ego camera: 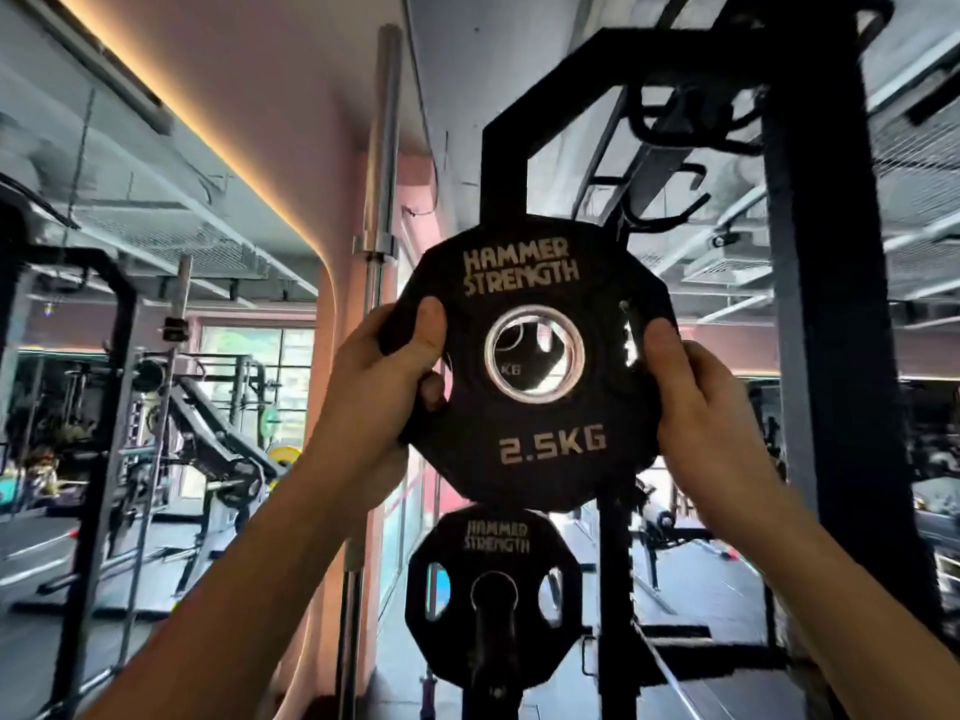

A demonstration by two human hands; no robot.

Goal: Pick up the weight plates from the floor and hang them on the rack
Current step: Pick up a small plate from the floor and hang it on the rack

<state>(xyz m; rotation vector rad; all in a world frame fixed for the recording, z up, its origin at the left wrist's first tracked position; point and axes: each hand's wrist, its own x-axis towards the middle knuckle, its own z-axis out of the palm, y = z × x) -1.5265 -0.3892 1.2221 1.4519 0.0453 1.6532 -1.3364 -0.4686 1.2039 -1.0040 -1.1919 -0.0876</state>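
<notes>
Both hands, left (387,363) and right (693,394), are gripping opposite edges of the 2.5 kg plate (540,407), holding it upright before the rack (815,304). A second plate (493,558) is hanging on a peg directly below.

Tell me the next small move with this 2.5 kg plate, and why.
Probably line the plate's centre hole up with a free rack peg and slide it on. Both the left hand and right hand grip the 2.5KG plate upright before the rack; a lower plate already hangs on its peg.

Pink wall (332,163), warm ceiling light strip (171,103)
</notes>
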